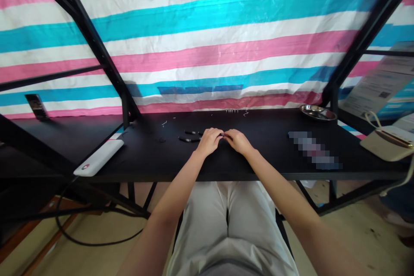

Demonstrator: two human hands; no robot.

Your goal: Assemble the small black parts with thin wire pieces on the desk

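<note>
Over the middle of the black table [155, 159], my left hand [209, 140] and my right hand [238, 141] meet at their fingertips. Both are closed in a pinch around something tiny and dark, too small to make out. Just left of my left hand lies what looks like a pair of pliers [189, 139] with black handles, its far end hidden behind the hand. Beyond my hands, several small pale metal-looking pieces [232, 111] lie in a row near the table's back edge, with a thin wavy wire [246, 113] beside them.
A shiny metal dish [318, 112] stands at the back right, behind a blurred-out item [313, 151]. On the left rests a white power strip-like box [98, 158] with a black cable [97, 245]. A cream bag [386, 143] sits far right. Black frame posts [97, 47] flank the table.
</note>
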